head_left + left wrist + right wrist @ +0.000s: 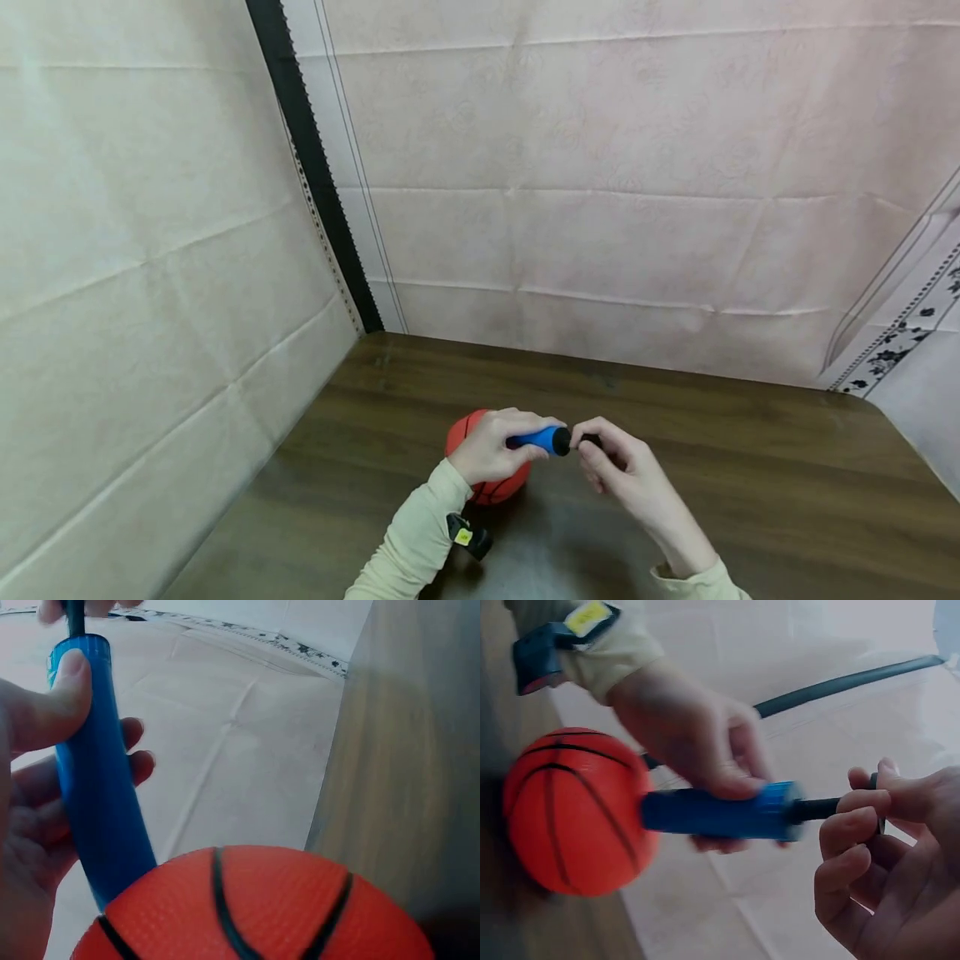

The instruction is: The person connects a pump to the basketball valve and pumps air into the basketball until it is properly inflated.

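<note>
My left hand (487, 447) grips the blue barrel of a small hand pump (535, 438), thumb along its side near the top. The barrel's far end meets an orange-red mini basketball (501, 490) with black lines; any needle there is hidden. In the right wrist view the ball (577, 817) stands beside the barrel (720, 815). A black rod (816, 809) sticks out of the pump's other end. My right hand (621, 463) pinches the black handle (874, 782) on that rod between thumb and fingers.
Beneath the hands lies a brown wood-grain table (720, 475). Pale creased cloth walls (600, 167) rise behind it and on the left, with a black strip (322, 175) in the corner. A black wrist camera (470, 536) sits on the left sleeve.
</note>
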Demonstrator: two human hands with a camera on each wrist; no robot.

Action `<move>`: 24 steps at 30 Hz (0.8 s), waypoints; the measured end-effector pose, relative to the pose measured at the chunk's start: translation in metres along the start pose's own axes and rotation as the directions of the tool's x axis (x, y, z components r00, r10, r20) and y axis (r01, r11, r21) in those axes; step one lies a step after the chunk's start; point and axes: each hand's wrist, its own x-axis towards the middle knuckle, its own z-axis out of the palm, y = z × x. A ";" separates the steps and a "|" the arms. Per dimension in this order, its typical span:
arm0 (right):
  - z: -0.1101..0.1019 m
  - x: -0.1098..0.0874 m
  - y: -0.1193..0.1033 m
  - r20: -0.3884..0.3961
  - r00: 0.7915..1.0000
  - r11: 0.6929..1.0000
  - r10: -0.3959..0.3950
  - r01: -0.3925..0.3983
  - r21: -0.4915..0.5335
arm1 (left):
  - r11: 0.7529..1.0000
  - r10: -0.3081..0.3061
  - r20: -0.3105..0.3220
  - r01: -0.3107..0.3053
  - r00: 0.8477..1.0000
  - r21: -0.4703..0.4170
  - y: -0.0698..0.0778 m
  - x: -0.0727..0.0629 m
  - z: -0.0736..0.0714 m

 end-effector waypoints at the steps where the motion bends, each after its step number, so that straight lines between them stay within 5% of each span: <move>1: 0.002 0.000 0.001 -0.007 1.000 0.999 0.028 -0.028 -0.018 | 1.000 0.007 -0.005 -0.007 1.000 0.005 -0.001 0.000 0.001; 5: -0.003 -0.004 -0.006 -0.067 0.993 0.990 0.097 -0.103 -0.096 | 1.000 -0.001 -0.028 0.002 1.000 0.011 -0.004 -0.002 -0.002; 11: -0.023 -0.016 -0.028 -0.113 0.994 0.997 0.006 -0.014 -0.070 | 0.996 -0.064 -0.060 0.068 0.996 0.064 -0.008 -0.007 -0.012; 16: -0.011 -0.005 -0.007 -0.054 0.999 1.000 -0.007 0.006 -0.027 | 0.991 0.022 -0.042 -0.016 0.999 0.133 -0.007 -0.002 -0.009; 21: -0.002 0.001 0.008 -0.040 0.991 0.990 0.129 -0.131 -0.058 | 0.985 0.101 -0.041 -0.094 0.994 0.147 -0.008 0.000 -0.002; 24: -0.009 -0.002 -0.004 -0.103 0.980 0.980 0.171 -0.180 -0.086 | 0.991 0.064 -0.044 -0.058 0.997 0.122 -0.009 0.000 -0.002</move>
